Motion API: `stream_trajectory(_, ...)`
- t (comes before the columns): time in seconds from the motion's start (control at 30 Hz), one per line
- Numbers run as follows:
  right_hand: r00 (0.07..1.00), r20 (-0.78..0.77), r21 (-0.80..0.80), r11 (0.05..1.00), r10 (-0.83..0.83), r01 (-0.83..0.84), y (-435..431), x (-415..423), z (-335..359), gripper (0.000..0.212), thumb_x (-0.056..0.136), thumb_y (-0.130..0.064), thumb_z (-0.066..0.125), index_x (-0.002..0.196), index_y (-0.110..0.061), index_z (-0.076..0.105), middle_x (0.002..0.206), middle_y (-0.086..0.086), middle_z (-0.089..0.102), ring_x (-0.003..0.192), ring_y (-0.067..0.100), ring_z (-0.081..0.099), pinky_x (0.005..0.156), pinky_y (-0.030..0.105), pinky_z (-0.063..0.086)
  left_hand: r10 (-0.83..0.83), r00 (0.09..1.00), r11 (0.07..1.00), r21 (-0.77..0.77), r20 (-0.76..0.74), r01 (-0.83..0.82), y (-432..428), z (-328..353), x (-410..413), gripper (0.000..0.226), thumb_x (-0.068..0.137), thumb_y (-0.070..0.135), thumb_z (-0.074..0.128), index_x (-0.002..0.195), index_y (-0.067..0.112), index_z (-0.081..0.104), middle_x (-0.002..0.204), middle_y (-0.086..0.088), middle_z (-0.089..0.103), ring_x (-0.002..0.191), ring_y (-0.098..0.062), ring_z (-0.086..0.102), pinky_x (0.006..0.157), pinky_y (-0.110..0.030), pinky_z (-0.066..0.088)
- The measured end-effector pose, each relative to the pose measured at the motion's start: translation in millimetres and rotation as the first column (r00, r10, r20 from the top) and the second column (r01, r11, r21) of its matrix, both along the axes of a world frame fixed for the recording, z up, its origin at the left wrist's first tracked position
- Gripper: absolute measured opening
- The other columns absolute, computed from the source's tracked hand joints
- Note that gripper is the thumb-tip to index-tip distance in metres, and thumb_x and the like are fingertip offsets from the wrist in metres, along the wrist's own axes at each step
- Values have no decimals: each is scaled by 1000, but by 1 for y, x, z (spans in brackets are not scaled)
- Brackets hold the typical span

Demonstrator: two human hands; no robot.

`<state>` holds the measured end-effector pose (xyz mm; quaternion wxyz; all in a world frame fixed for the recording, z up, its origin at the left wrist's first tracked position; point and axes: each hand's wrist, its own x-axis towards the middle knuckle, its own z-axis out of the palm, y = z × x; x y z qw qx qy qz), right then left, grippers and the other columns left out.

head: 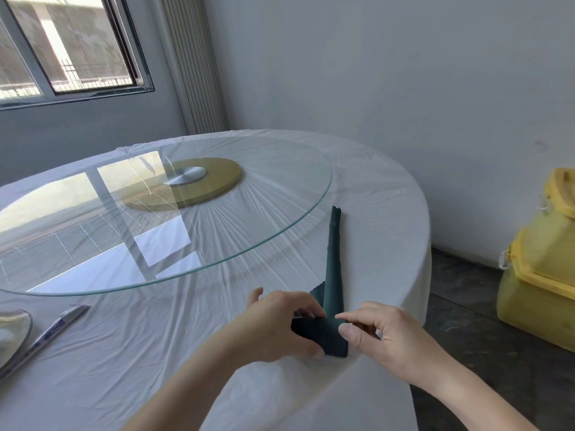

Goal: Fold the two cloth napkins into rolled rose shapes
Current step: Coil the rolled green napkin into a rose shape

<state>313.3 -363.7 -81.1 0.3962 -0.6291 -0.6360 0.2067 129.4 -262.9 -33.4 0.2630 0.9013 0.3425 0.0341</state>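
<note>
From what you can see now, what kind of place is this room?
Probably a restaurant dining room, perhaps one used for service practice: a large round table covered in white cloth, a glass turntable on it, and a dark green napkin half rolled near the edge.

Napkin (333, 262): dark teal cloth, matt and smooth, no sheen seen. Bench (140, 353) is covered in white cloth, matt and heavily creased. Turntable (264, 213): clear glass, glossy, window reflected sharply in it. Base disc (224, 178): matt olive-gold finish. Hub (184, 176): brushed metal, satin. Bins (541, 287): yellow plastic, smooth, slight gloss. Floor (460, 312): dark, mottled, stone-like. Long wrapper (49, 329): glossy film, material not confirmed.
</note>
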Motion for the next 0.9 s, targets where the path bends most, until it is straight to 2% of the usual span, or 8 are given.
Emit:
stream_trajectory(0.1,1000,19,19,1000,-9,8,-4,0,-1,57,67,-85,38,95,-45,67,80,-4,61,75,9,57,63,14,41,-40,998,999,-28,-55,38,4,8,4,41,73,43,74,110,38,58,96,22,56,81,20,35,105,-31,24)
stream_trajectory(0.2,1000,-16,122,992,-24,26,-7,-4,3,26,74,-59,53,96,-48,64,77,-11,58,67,13,54,61,16,42,-70,992,994,-88,-102,61,10,16,11,40,72,44,74,109,38,59,93,22,57,87,9,49,95,-26,36)
stream_trajectory(0.3,1000,10,133,991,1,-2,-10,-8,5,22,73,-47,60,94,-43,63,75,-12,54,60,15,50,56,21,43,-64,988,985,-167,-140,40,16,20,14,43,65,51,72,105,41,61,93,24,60,91,-3,60,97,-31,42)
stream_trajectory(0.37,1000,-13,101,995,-23,24,-9,-8,5,23,71,-43,66,94,-43,62,76,-10,54,62,16,50,57,22,43,-50,985,993,-111,-164,32,16,20,16,44,69,53,70,110,42,59,95,26,56,95,-2,56,104,-34,35)
stream_trajectory(0.53,983,-178,39,997,-52,60,1,-3,3,19,78,-28,71,90,-42,66,62,-10,53,58,10,47,59,19,40,63,993,968,249,-103,-36,3,11,14,57,79,54,59,132,41,40,128,18,46,124,-8,37,114,-48,-1)
stream_trajectory(0.63,983,-178,13,999,-40,43,6,-1,6,19,83,-22,68,88,-40,68,61,-5,55,59,7,49,58,18,40,68,997,931,356,46,-79,-8,2,10,46,80,53,58,123,42,44,124,22,44,123,-4,33,114,-43,-4)
stream_trajectory(0.77,975,-211,-13,997,-75,73,12,2,5,13,85,-24,66,89,-35,71,73,3,66,71,19,61,69,26,48,20,984,932,353,176,-82,-14,-12,8,43,74,59,60,113,44,51,115,27,46,118,0,33,109,-35,-5)
stream_trajectory(0.9,971,-216,-33,995,-100,95,14,6,2,20,80,-46,58,95,-40,69,80,-13,70,75,6,63,72,25,50,-32,976,926,374,214,-52,-8,-22,10,51,70,53,57,120,43,52,118,24,50,117,-2,38,106,-33,-1)
